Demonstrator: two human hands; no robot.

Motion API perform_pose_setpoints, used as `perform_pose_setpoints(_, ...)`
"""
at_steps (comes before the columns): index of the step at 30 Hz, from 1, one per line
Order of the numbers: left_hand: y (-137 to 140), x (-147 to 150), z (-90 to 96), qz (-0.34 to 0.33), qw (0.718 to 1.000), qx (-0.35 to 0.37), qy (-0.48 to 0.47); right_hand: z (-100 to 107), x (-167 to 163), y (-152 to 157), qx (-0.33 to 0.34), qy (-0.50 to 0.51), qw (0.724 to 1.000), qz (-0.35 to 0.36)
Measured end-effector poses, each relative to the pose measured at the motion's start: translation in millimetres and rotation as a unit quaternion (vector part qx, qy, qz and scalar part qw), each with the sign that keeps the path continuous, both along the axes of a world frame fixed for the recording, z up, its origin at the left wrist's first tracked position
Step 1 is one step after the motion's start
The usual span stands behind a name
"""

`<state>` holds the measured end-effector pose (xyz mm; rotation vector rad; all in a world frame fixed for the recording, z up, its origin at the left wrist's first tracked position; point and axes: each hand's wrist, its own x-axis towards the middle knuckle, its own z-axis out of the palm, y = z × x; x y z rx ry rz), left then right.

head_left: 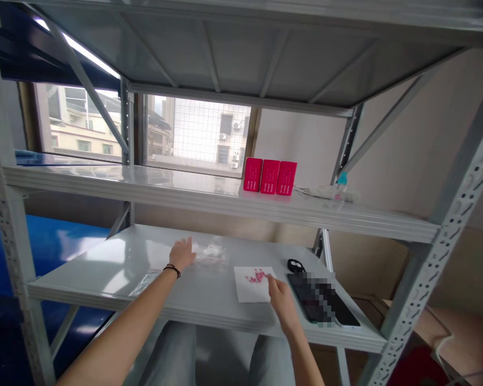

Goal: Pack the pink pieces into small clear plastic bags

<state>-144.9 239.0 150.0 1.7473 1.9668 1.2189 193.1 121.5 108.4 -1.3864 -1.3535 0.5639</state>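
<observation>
My left hand, with a dark band at the wrist, is over the lower shelf at the near left edge of some crumpled clear plastic bags. Its thumb and index finger are apart, and I see nothing held between them. Right of the bags lies a white square sheet with a cluster of small red pieces on it. My right hand is at the sheet's right edge, its fingers pinched together beside the red pieces. Whatever is in that pinch is too small to make out. Another flat clear bag lies partly behind my left forearm.
Two dark phones lie right of the sheet, below a round black item. Three red boxes stand on the shelf above, near a bottle with a blue cap. Metal posts frame both sides.
</observation>
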Motion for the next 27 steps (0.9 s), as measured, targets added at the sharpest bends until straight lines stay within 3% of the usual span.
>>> perform_pose_setpoints(1, -3, -5, -3.3, 0.012, 0.999, 0.008, 0.032, 5, 6, 20, -0.013, -0.148, 0.989, -0.023)
perform_pose_setpoints(2, -7, -13, -5.4, 0.025, 0.998, 0.016, 0.06, 9, 11, 38, -0.04, -0.272, 0.96, -0.046)
perform_pose_setpoints(4, -21, -34, -7.6, 0.051, 0.993, 0.024, 0.106, 14, 18, 70, -0.065, -0.361, 0.929, -0.053)
perform_pose_setpoints(7, -50, -73, -13.7, 0.068, 0.986, 0.003, 0.152, 12, 22, 99, -0.08, -0.404, 0.91, -0.037)
perform_pose_setpoints(10, -81, -99, -31.3, 0.05, 0.98, -0.036, 0.19, 4, 22, 107, -0.084, -0.443, 0.892, -0.016)
perform_pose_setpoints(14, -105, -104, -59.0, 0.022, 0.964, -0.038, 0.262, -5, 19, 105, -0.07, -0.475, 0.877, -0.009)
perform_pose_setpoints(18, -108, -97, -67.5, 0.019, 0.964, -0.006, 0.267, -8, 20, 103, -0.055, -0.49, 0.87, -0.016)
perform_pose_setpoints(21, -109, -95, -62.1, 0.024, 0.981, 0.024, 0.189, -3, 22, 103, -0.051, -0.492, 0.868, -0.038)
perform_pose_setpoints(24, -120, -84, -51.7, 0.01, 0.997, 0.051, -0.049, 10, 18, 92, -0.022, -0.45, 0.887, -0.099)
perform_pose_setpoints(25, -126, -75, -47.9, -0.014, 0.986, 0.054, -0.158, 17, 13, 82, 0.007, -0.407, 0.906, -0.114)
perform_pose_setpoints(27, -145, -48, -41.0, -0.094, 0.927, 0.045, -0.361, 29, -7, 53, 0.081, -0.281, 0.952, -0.093)
